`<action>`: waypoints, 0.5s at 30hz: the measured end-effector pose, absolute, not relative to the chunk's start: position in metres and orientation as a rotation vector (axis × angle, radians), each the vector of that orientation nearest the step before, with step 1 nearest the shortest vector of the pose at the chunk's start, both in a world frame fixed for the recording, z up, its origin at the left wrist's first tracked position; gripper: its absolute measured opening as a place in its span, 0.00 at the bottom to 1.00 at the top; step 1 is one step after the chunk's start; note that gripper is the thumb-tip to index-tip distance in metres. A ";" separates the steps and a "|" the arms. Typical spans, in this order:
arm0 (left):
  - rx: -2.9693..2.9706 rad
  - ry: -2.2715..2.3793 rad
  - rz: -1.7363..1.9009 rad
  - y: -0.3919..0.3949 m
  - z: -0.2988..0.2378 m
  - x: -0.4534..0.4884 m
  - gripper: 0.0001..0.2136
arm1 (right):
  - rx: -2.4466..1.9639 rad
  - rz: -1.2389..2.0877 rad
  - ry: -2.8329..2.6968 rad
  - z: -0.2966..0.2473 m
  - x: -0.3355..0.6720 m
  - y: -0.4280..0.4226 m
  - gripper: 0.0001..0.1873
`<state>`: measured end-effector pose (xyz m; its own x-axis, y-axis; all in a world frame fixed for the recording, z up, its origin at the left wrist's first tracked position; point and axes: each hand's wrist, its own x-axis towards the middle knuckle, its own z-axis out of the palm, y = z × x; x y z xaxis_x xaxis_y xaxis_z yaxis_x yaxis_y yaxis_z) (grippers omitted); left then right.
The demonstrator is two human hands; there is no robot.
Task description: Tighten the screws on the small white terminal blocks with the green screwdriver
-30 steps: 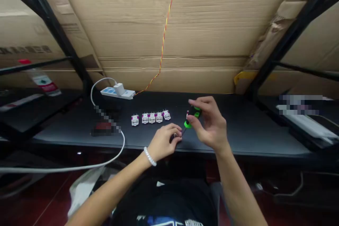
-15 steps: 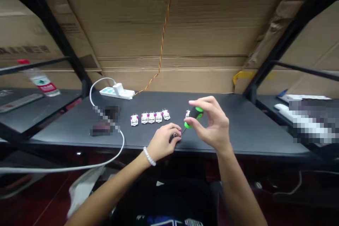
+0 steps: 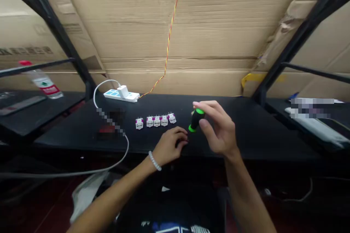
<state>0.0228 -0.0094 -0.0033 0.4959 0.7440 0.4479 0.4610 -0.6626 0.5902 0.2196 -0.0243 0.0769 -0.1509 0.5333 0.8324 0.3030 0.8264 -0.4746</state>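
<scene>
My right hand (image 3: 220, 129) grips a screwdriver (image 3: 195, 121) by its black handle with green ends. The handle leans slightly, its lower end close to the fingertips of my left hand (image 3: 170, 146). I cannot make out the shaft's tip. My left hand rests low near the desk's front edge, thumb and fingers curled together around something too small and dark to name. Beyond it stands a row of several small white-and-purple parts with thin prongs (image 3: 156, 121). One like them sits slightly apart at the row's left end (image 3: 139, 123).
A white power strip (image 3: 112, 94) with a charger (image 3: 123, 91) lies at the back left of the black desk (image 3: 262, 127). Its white cable (image 3: 128, 145) hangs over the front edge. A bottle (image 3: 47, 86) stands left, behind the black frame (image 3: 65, 45). Cardboard backs the desk.
The screwdriver has swung more upright, and my right fingers have shifted slightly left. A white part glimpsed behind the handle is now hidden. My left hand has stayed nearly still.
</scene>
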 end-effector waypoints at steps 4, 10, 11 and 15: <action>2.361 0.989 0.983 -0.010 -0.003 0.023 0.06 | -0.583 0.388 -1.744 0.076 0.219 -0.026 0.21; 2.361 0.997 0.991 -0.010 -0.004 0.023 0.06 | -0.677 0.163 -1.716 0.077 0.220 -0.022 0.17; 2.361 0.998 0.988 -0.010 -0.004 0.023 0.06 | -0.677 0.168 -1.724 0.076 0.221 -0.022 0.18; 2.357 0.998 0.979 -0.010 -0.003 0.023 0.06 | -0.613 0.397 -1.738 0.073 0.220 -0.023 0.20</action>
<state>0.0226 -0.0095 -0.0035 0.5003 0.7408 0.4482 0.4620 -0.6662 0.5854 0.2202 -0.0230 0.0727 -0.1706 0.5927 0.7871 0.1922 0.8035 -0.5634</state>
